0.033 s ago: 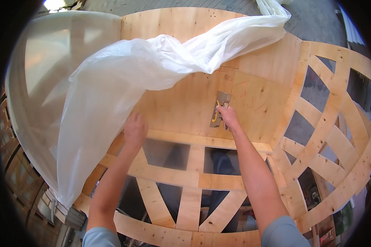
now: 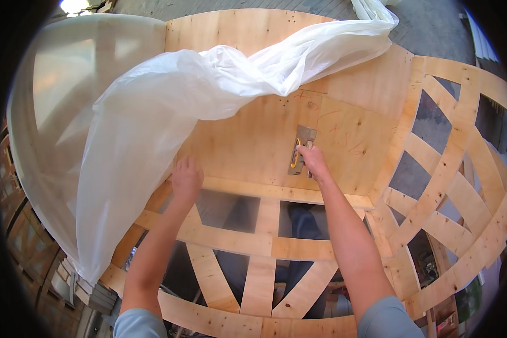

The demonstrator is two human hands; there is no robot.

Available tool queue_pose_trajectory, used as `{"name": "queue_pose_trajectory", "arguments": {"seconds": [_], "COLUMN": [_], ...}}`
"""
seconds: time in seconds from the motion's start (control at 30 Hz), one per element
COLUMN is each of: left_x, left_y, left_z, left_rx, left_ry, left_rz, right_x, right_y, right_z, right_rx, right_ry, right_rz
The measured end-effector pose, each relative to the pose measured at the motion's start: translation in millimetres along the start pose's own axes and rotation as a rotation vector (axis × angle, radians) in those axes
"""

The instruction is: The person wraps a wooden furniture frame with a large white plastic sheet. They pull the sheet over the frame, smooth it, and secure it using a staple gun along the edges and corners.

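White translucent plastic sheeting (image 2: 152,112) lies bunched across a curved plywood panel (image 2: 236,146), hanging down on the left. At the sheet's lower right edge is my left hand (image 2: 186,177). Its fingers are curled, and whatever they may hold is hidden. My right hand (image 2: 314,160) is closed around a flat grey hand tool (image 2: 305,135) with a yellow loop-shaped part. That tool sits in front of the panel's middle; I cannot tell whether it touches the wood or what kind of tool it is. Red marks show on the plywood to its right.
Below and to the right, crossing wooden strips form an open lattice frame (image 2: 434,186) with gaps between them. A wooden ledge (image 2: 236,188) runs under the panel. More film covers a section (image 2: 62,73) on the left. Grey floor (image 2: 434,25) lies beyond.
My left hand has shifted very slightly right, and the sheet's folds have risen a little. My right hand and its tool stay almost still.
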State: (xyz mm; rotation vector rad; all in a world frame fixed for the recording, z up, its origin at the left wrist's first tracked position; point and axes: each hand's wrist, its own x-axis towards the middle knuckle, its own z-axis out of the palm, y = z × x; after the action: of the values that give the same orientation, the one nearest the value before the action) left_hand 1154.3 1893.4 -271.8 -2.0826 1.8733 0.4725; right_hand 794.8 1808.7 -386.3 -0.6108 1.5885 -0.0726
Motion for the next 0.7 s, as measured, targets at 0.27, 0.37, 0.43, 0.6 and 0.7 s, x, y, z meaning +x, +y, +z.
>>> {"name": "queue_pose_trajectory", "arguments": {"seconds": [0.27,0.37,0.43,0.6,0.7], "left_x": [26,43,51,72,74], "left_y": [-104,-120,-122,-112,-103], "left_z": [100,109,103,70,55], "left_rx": [-1.249,-1.615,-1.855,-2.103,-2.353], "left_ry": [-0.022,0.308,0.426,0.476,0.423], "left_rz": [-1.362,-1.217,-0.984,-0.777,-0.757], "right_x": [-4,-16,-22,-34,-41], "right_y": [62,83,92,105,106], "right_z": [0,-2,-1,8,10], "right_rx": [-0.026,-0.044,-0.072,-0.037,-0.005], "right_ry": [-0.023,-0.028,-0.035,-0.020,-0.043], "right_rz": [0.005,0.046,0.080,0.104,0.117]}}
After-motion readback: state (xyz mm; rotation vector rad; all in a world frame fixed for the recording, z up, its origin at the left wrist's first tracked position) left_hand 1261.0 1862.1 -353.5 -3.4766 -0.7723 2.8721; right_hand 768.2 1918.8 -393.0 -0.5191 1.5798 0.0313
